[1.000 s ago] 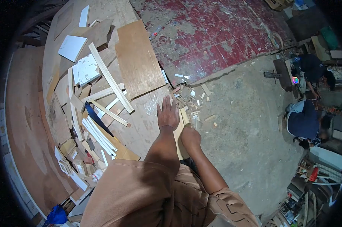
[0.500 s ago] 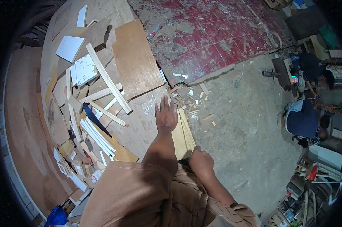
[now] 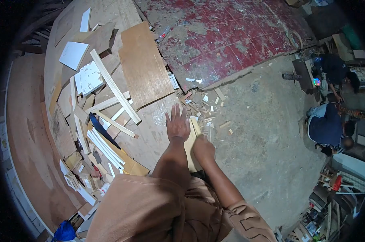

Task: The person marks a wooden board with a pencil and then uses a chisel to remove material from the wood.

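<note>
My left hand point(image 3: 178, 126) lies flat with its fingers spread, on the edge of the work surface beside a pale wooden board point(image 3: 192, 150). Close by on the right, my right hand point(image 3: 203, 148) is closed over that board, its knuckles slightly blurred. A narrow light wooden strip point(image 3: 195, 126) shows just beyond the right fist. Whatever the right fingers grip is hidden under the hand. Part of the pale board is covered by both hands and the forearms.
A plywood sheet point(image 3: 146, 66), a long wooden batten point(image 3: 116, 87) and white strips point(image 3: 105, 148) lie on the left. Small offcuts point(image 3: 208, 109) litter the concrete floor point(image 3: 259, 133). Two people work at far right; one wears a dark blue top point(image 3: 325, 126).
My right hand has moved forward and slightly left along the pale board, away from my body. My left hand stays in nearly the same place, still flat.
</note>
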`<state>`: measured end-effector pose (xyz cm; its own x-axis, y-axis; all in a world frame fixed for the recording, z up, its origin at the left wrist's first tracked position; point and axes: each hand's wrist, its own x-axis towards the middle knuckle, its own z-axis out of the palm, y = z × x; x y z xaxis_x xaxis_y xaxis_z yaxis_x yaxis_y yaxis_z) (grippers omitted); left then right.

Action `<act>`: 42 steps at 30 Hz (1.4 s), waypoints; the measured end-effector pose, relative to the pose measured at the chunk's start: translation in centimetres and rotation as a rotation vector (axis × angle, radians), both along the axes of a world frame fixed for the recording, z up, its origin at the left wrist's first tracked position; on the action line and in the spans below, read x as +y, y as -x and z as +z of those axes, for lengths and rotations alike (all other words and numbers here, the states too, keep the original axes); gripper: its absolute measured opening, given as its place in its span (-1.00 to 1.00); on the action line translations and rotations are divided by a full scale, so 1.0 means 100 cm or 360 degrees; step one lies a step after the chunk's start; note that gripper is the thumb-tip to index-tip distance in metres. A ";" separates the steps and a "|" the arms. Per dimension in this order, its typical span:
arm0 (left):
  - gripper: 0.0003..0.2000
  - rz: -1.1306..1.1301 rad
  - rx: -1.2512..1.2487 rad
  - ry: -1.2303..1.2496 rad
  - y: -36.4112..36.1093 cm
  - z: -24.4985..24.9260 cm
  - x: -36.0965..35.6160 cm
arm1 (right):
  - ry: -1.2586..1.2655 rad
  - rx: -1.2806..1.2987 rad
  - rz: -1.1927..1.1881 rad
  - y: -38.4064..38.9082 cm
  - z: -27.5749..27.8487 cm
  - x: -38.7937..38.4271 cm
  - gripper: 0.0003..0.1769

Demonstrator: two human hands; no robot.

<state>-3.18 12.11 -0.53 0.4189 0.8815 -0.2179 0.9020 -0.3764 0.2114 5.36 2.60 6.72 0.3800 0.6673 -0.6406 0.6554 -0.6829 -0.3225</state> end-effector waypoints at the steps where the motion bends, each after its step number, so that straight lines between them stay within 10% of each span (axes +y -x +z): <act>1: -0.42 -0.0003 -0.0005 0.0019 0.001 0.000 0.000 | 0.0044 0.0015 0.0011 0.000 0.009 -0.016 -0.75; 7: -0.43 -0.0008 -0.0001 0.0033 -0.001 0.004 0.002 | 0.0346 0.0091 0.0080 -0.007 0.100 -0.042 -0.77; 18: -0.43 -0.0032 0.0106 0.0119 0.000 -0.002 0.001 | 0.0235 0.0113 -0.0043 -0.002 -0.015 0.009 -0.68; 25: -0.45 -0.0048 0.0101 0.0127 0.000 0.002 0.001 | 0.0560 0.0117 0.0106 -0.013 0.100 -0.025 -0.75; 29: -0.45 -0.0026 0.0115 0.0106 -0.001 0.001 0.003 | 0.0136 0.0097 0.0194 -0.007 -0.013 -0.004 -0.67; 34: -0.43 -0.0064 0.0104 0.0091 -0.001 0.002 0.000 | 0.0034 0.0098 0.0022 -0.003 -0.013 0.024 -0.68; 42: -0.41 -0.0058 0.0179 0.0145 -0.002 0.005 0.001 | 0.0382 0.0121 0.0151 -0.009 0.082 -0.031 -0.70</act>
<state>-3.02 12.24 -0.04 0.4188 0.8405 -0.3436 0.9080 -0.3935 0.1442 6.29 -0.51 14.93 0.2675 0.5231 -0.8092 0.7003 -0.6823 -0.2096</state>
